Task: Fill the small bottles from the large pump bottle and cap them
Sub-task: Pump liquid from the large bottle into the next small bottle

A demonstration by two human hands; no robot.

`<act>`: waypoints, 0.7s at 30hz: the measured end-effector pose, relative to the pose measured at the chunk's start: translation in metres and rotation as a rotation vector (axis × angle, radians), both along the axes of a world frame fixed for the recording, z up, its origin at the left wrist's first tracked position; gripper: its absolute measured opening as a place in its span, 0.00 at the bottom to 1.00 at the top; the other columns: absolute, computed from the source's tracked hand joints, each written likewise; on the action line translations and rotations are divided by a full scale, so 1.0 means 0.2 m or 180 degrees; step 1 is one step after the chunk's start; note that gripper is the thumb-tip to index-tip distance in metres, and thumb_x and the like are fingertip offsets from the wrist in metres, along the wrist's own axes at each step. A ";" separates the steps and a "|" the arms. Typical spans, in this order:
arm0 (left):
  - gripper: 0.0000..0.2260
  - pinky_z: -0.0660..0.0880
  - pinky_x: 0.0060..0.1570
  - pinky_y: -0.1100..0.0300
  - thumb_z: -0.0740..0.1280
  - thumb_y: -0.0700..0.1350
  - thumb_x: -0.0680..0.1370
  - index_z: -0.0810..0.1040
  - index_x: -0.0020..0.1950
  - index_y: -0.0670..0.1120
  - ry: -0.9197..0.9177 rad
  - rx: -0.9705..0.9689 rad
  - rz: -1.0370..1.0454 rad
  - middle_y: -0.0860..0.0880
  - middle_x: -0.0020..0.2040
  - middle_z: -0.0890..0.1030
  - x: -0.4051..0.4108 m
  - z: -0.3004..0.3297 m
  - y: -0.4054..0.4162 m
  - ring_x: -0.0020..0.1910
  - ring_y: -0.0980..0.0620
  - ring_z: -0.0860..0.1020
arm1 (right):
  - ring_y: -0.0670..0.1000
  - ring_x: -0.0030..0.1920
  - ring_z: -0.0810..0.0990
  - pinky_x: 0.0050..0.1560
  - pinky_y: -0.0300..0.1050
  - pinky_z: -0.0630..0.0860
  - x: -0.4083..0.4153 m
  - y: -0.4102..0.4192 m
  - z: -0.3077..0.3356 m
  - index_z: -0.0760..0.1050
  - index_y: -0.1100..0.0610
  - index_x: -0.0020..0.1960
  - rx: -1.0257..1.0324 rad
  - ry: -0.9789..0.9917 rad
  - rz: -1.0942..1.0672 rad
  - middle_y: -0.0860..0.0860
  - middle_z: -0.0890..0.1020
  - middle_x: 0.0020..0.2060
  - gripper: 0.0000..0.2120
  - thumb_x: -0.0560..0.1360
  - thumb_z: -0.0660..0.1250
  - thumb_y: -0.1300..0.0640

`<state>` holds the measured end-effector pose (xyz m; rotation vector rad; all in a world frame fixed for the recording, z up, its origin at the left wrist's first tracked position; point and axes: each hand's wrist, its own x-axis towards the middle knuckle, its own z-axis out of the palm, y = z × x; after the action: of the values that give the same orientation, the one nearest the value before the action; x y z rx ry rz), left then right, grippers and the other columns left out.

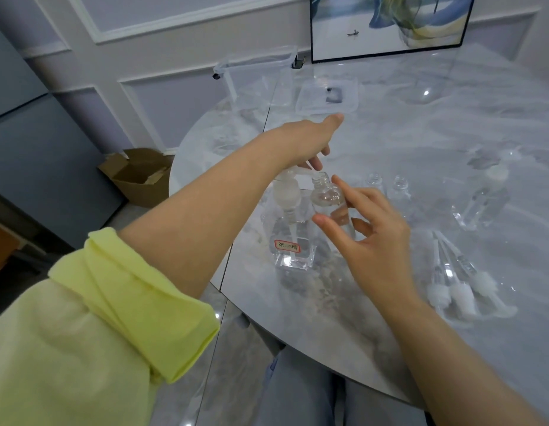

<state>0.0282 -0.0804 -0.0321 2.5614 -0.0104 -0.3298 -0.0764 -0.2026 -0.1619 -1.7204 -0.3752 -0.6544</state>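
At the centre of the frame, the left hand (pixel 310 142) rests on the head of the large pump bottle (pixel 293 229), fingers curled over the spout. The right hand (pixel 368 229) pinches a small bottle (pixel 327 195), its mouth under the spout. To fill cleanly, keep the mouth directly beneath the spout and press slowly. Two more small bottles (pixel 386 186) stand on the desk (pixel 389 142), right of centre. The clear glass hides any liquid level; caps (pixel 460 290) at lower right are blurred.
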 end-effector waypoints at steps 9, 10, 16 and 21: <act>0.30 0.74 0.58 0.52 0.46 0.66 0.83 0.81 0.60 0.49 -0.0068 -0.0140 0.0017 0.49 0.50 0.86 0.00 -0.01 0.00 0.50 0.52 0.83 | 0.48 0.52 0.80 0.52 0.41 0.82 -0.01 0.01 0.00 0.77 0.55 0.71 -0.0150 -0.0090 -0.0006 0.48 0.80 0.52 0.30 0.73 0.72 0.42; 0.30 0.74 0.58 0.52 0.47 0.65 0.84 0.81 0.60 0.49 -0.0092 -0.0181 0.0031 0.49 0.50 0.86 -0.01 -0.02 0.01 0.50 0.52 0.83 | 0.48 0.53 0.80 0.52 0.41 0.82 -0.01 0.01 0.00 0.77 0.55 0.71 -0.0120 -0.0085 0.0000 0.47 0.80 0.52 0.30 0.73 0.72 0.43; 0.29 0.72 0.61 0.52 0.46 0.63 0.85 0.81 0.62 0.47 -0.0011 0.0016 0.0000 0.48 0.52 0.85 -0.01 -0.03 0.00 0.54 0.49 0.82 | 0.47 0.53 0.81 0.52 0.40 0.82 -0.01 0.01 0.00 0.77 0.55 0.71 -0.0107 -0.0081 -0.0002 0.47 0.80 0.51 0.30 0.73 0.72 0.42; 0.32 0.73 0.57 0.51 0.45 0.66 0.83 0.81 0.61 0.49 -0.0024 -0.0214 0.0009 0.49 0.52 0.85 0.00 -0.03 0.01 0.53 0.50 0.82 | 0.47 0.52 0.80 0.51 0.36 0.81 0.00 0.01 -0.01 0.76 0.53 0.70 -0.0178 -0.0086 -0.0033 0.46 0.79 0.51 0.29 0.73 0.72 0.41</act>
<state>0.0277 -0.0776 -0.0384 2.4958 -0.0202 -0.3135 -0.0769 -0.2006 -0.1636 -1.7690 -0.4071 -0.6808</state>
